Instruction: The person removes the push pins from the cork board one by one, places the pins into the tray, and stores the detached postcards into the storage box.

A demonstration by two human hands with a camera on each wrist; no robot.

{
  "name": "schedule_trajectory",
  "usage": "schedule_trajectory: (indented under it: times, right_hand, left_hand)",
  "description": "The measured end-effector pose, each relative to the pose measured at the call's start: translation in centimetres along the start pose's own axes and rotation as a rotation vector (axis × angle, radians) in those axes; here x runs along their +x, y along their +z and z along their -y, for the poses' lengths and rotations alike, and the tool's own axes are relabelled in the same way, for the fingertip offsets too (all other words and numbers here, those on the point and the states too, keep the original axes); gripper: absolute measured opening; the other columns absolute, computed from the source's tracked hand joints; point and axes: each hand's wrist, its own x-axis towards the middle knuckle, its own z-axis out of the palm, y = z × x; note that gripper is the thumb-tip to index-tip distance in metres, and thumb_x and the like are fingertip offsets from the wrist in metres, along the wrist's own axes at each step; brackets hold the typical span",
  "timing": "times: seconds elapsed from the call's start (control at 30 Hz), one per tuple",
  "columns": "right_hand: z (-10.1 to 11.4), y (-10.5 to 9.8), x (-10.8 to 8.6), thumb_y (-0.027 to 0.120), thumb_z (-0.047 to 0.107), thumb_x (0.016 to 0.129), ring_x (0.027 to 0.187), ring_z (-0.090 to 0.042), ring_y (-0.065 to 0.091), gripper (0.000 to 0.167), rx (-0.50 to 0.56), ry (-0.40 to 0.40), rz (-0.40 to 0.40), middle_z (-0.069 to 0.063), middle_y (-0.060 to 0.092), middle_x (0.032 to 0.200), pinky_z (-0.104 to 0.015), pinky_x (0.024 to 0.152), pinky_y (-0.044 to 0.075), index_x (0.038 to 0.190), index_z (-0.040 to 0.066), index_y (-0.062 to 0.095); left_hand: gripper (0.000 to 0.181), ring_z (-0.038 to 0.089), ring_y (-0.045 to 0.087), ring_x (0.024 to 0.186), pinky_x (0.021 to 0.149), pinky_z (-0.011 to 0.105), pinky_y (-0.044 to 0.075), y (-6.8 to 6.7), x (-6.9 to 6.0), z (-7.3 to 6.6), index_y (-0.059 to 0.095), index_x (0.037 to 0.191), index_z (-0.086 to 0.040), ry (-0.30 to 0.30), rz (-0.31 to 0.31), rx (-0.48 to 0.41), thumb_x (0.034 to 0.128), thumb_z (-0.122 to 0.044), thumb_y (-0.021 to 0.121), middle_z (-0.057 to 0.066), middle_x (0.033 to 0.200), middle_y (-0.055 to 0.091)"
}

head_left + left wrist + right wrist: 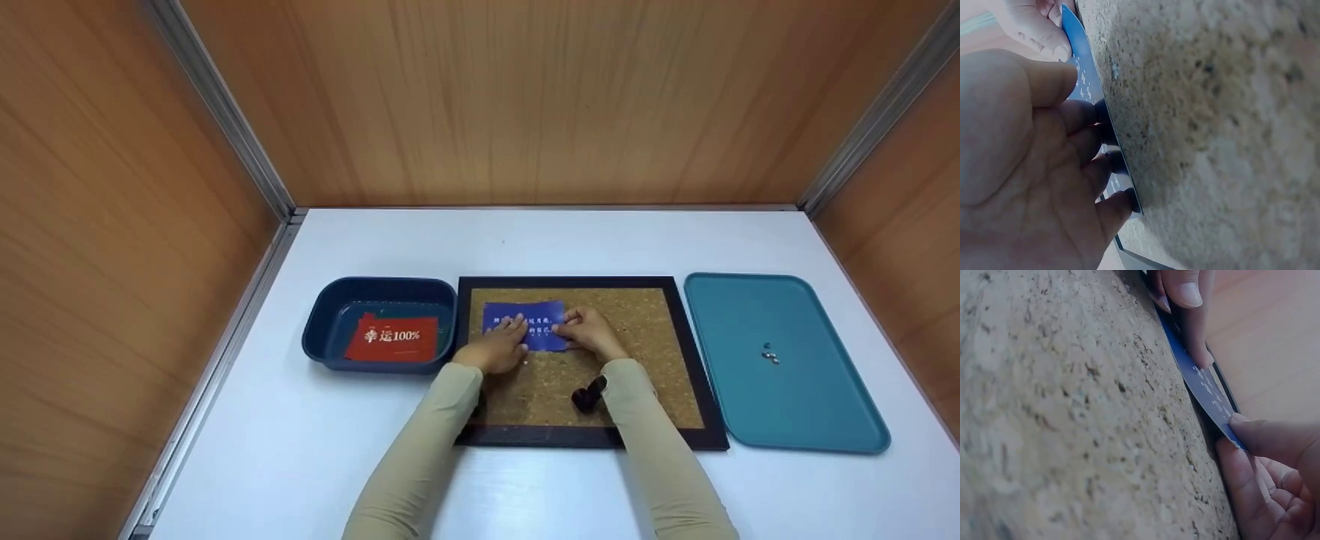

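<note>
A blue card (pixel 545 343) with white Chinese characters lies on the upper left part of a framed cork board (pixel 555 397). My left hand (pixel 495 349) rests on the card's left half, its fingers spread and their tips touching the face, as the left wrist view shows. At the opposite end, my right hand (pixel 596 334) pinches the card's edge. In the right wrist view, the right thumb (pixel 1264 436) lies on the card (pixel 1204 391) and a finger sits beneath it. That end is lifted slightly off the cork.
Left of the board stands a dark blue bin (pixel 319 349) holding red cards (pixel 401 341) printed with "100%". A teal tray (pixel 780 311) to the right carries a few small metallic pieces (pixel 770 358). Wooden panels (pixel 495 105) wall in the white table (pixel 285 450).
</note>
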Motion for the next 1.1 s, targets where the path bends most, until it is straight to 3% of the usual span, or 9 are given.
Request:
schedule_trajectory:
  times: [0.33, 0.67, 1.1]
  right_hand:
    - [-0.2, 0.4, 0.3, 0.069, 0.011, 0.087, 0.067, -0.009, 0.057, 0.026, 0.012, 0.037, -0.035, -0.004, 0.053, 0.087, -0.019, 0.058, 0.054, 0.104, 0.0, 0.054]
    - [0.0, 0.7, 0.5, 0.07, 0.009, 0.086, 0.066, -0.009, 0.056, 0.024, 0.014, 0.018, -0.037, -0.003, 0.051, 0.086, -0.018, 0.057, 0.053, 0.101, -0.001, 0.054]
    - [-0.2, 0.4, 0.1, 0.07, 0.009, 0.085, 0.065, -0.008, 0.056, 0.026, 0.031, 0.008, -0.047, -0.003, 0.053, 0.085, -0.018, 0.057, 0.053, 0.103, -0.001, 0.054]
  left_hand:
    - [0.056, 0.022, 0.003, 0.15, 0.123, 0.041, 0.01, 0.2, -0.2, 0.2, 0.013, 0.156, -0.015, 0.003, -0.006, 0.01, 0.1054, -0.034, 0.03, 0.0, 0.163, 0.005]
    - [0.054, 0.024, 0.007, 0.15, 0.122, 0.043, 0.013, -0.1, -0.7, 1.1, 0.023, 0.154, -0.016, 0.061, -0.039, -0.104, 0.1048, -0.035, 0.034, 0.003, 0.162, 0.011]
    - [0.051, 0.028, 0.023, 0.147, 0.119, 0.047, 0.024, -2.3, -1.8, 2.3, 0.033, 0.151, -0.016, 0.139, -0.231, -0.22, 0.1025, -0.029, 0.045, 0.008, 0.158, 0.027]
